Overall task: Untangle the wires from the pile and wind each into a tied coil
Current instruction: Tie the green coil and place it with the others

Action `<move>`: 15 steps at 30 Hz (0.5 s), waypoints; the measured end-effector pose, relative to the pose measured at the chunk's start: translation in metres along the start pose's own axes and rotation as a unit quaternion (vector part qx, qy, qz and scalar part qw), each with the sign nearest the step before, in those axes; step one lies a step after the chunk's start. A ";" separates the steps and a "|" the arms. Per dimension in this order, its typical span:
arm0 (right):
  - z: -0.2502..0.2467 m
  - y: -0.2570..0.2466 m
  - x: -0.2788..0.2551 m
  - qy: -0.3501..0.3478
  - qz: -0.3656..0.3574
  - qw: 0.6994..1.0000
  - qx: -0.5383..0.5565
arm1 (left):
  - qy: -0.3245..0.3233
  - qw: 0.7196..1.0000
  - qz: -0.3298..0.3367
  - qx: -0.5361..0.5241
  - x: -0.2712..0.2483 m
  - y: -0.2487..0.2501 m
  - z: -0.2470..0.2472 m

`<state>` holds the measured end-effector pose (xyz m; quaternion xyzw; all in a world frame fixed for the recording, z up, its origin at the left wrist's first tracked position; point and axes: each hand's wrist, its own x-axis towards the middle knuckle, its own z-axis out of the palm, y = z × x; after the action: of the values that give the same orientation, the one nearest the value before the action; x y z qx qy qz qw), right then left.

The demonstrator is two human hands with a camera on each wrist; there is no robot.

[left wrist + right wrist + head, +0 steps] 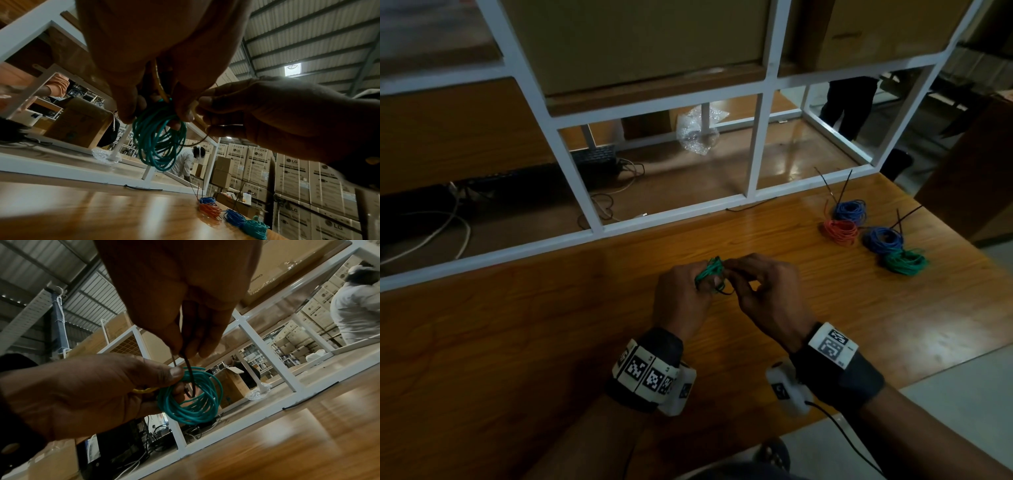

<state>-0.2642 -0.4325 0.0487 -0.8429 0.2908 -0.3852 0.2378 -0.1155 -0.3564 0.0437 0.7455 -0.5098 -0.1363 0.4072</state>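
the left hand (pixel 683 298) pinches the green coil (pixel 193 395) by its upper rim, so the ring hangs below the fingers, just above the counter (pixel 551 325). the right hand (pixel 767 291), touching the coil's right side, pinches a thin dark tie (pixel 190 376) that dips through the ring's opening. closing the tie looks like the right hand's job. four finished coils (pixel 873 233) lie well to the right of the green coil.

Green wire coil (pixel 709 271) held above table, four tied coils (pixel 873 231) lying far right

Stacked cartons (pixel 292 175), crumpled plastic (pixel 697 132)
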 end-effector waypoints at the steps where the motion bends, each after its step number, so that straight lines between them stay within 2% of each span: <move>1: -0.001 -0.001 0.000 0.002 -0.005 1.000 0.000 | -0.001 1.000 0.003 0.003 0.000 0.001 0.000; 15: -0.002 0.003 0.002 -0.023 -0.024 0.999 -0.012 | 0.006 0.999 0.025 0.027 -0.006 0.010 -0.005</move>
<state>-0.2659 -0.4361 0.0493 -0.8612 0.2691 -0.3679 0.2248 -0.1219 -0.3501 0.0528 0.7441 -0.5291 -0.1083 0.3933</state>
